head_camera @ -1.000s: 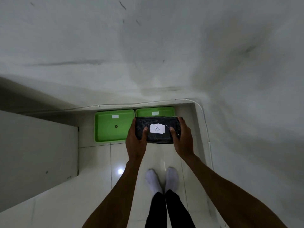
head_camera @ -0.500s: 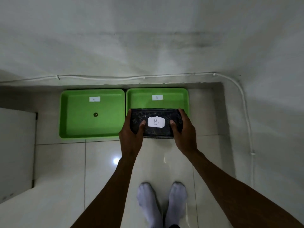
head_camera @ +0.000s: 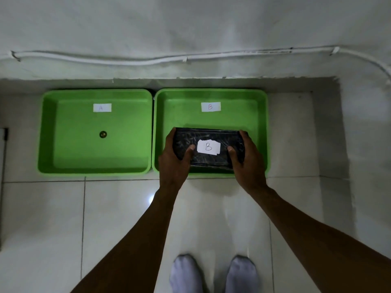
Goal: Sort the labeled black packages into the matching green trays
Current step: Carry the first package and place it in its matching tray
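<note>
A black wrapped package (head_camera: 208,138) with a white label reading B sits over the near half of the right green tray (head_camera: 262,115), which carries a B label at its far side. My left hand (head_camera: 174,159) grips the package's left end and my right hand (head_camera: 247,161) grips its right end, thumbs on top. I cannot tell whether the package rests on the tray floor or hangs just above it. The left green tray (head_camera: 48,127), labeled A, holds only a small round dark thing (head_camera: 103,134) at its middle.
The two trays stand side by side on a white tiled floor against a white wall (head_camera: 190,28), with a white cable (head_camera: 127,60) running along it. My feet in white socks (head_camera: 213,273) stand below the trays. A wall corner (head_camera: 359,144) rises at the right.
The view has come much closer to the trays. Both hands have carried the package forward from the B tray's near rim to over its inside.
</note>
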